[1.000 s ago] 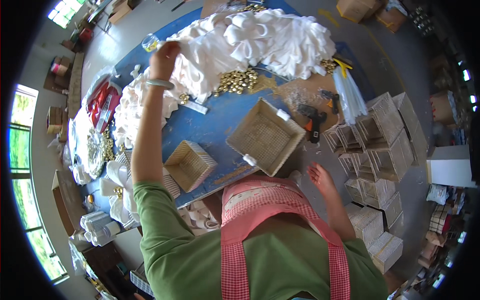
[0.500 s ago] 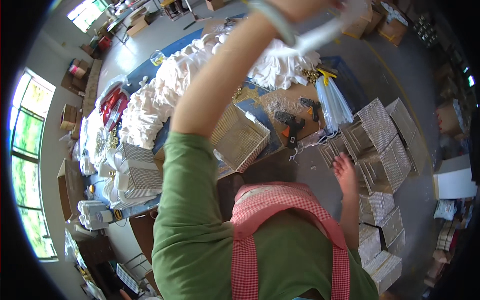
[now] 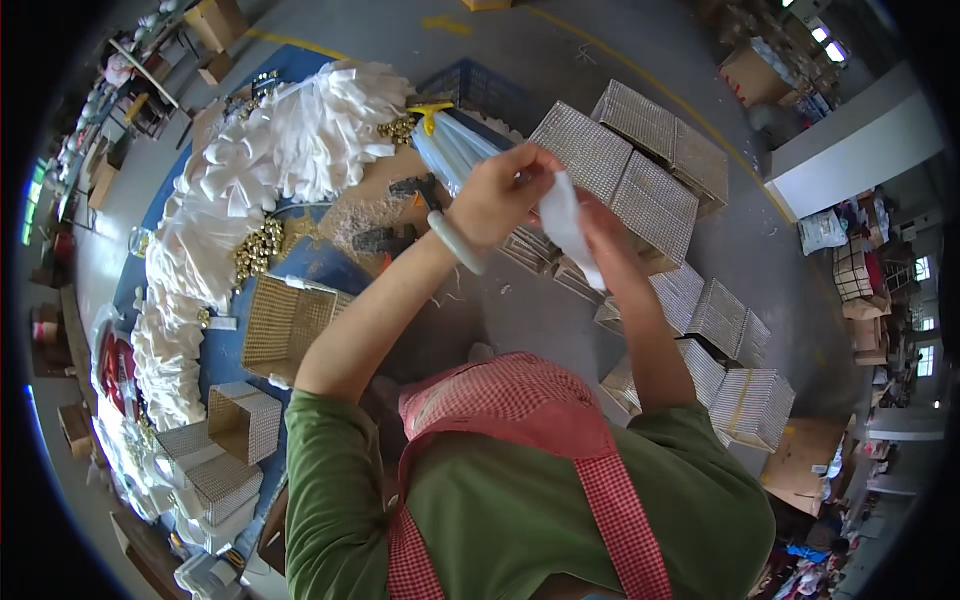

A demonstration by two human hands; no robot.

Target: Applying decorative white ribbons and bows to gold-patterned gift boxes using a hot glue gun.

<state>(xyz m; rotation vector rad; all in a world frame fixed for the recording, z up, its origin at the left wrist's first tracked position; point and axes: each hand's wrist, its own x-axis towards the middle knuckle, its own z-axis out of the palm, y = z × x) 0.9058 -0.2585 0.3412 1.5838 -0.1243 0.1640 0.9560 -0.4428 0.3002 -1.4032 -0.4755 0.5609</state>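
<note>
Now both hands meet above the floor, clear of the blue table's edge (image 3: 300,262): the left hand (image 3: 497,198) and right hand (image 3: 600,225) pinch a white cloth piece (image 3: 566,222) between them. Woven baskets (image 3: 640,165) crowd beyond. Half a second ago the left arm was raised high, the right hand low.

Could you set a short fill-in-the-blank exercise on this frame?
1. Both hands hold a piece of ____ fabric.
2. The left hand has a pale ____ around its wrist.
3. The apron worn over the green shirt is red and white ____.

Missing words: white; bangle; checked
</note>
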